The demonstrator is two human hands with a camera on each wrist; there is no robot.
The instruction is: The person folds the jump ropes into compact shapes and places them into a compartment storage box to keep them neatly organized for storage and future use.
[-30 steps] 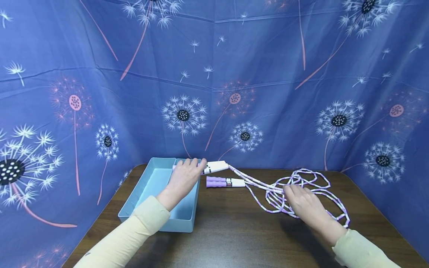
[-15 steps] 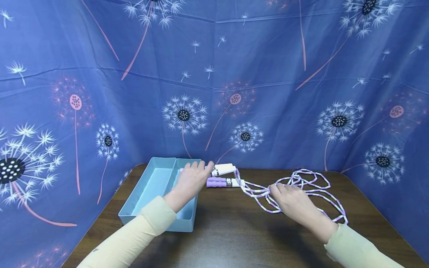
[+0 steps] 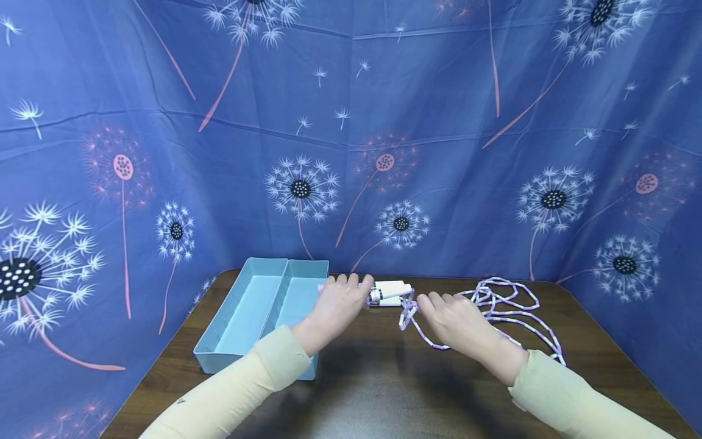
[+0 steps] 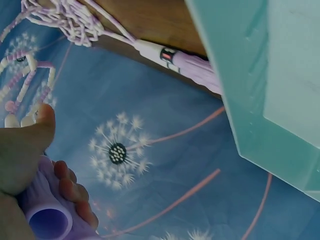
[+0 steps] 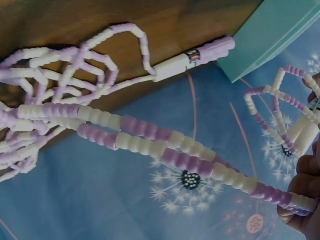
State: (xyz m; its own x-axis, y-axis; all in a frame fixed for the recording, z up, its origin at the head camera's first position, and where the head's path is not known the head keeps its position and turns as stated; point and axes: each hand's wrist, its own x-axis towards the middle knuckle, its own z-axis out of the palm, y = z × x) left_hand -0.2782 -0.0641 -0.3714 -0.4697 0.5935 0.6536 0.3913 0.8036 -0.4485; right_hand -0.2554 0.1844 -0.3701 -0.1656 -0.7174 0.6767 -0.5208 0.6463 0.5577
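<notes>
Two hands in pale yellow sleeves work over a dark wooden tabletop [image 3: 373, 390] ringed by a blue cloth backdrop [image 3: 439, 122] printed with dandelion heads. The left hand [image 3: 336, 306] has its fingers curled round a purple jump-rope handle [image 4: 47, 220]; the left wrist view shows the thumb and fingertips wrapped about its hollow purple end. In the head view, white handle ends [image 3: 389, 290] stick out to the right of that hand, near the far edge of the tabletop. The right hand [image 3: 452, 319], just beside them, pinches strands of the beaded rope [image 3: 512, 311], a cord of purple and white segments; the right wrist view shows two strands running taut to its curled fingers. The rest of the rope lies in loose tangled loops on the tabletop to the right of that hand. A light blue tray [image 3: 241, 314] with two long compartments sits on the left part of the tabletop, just beside the left hand.
</notes>
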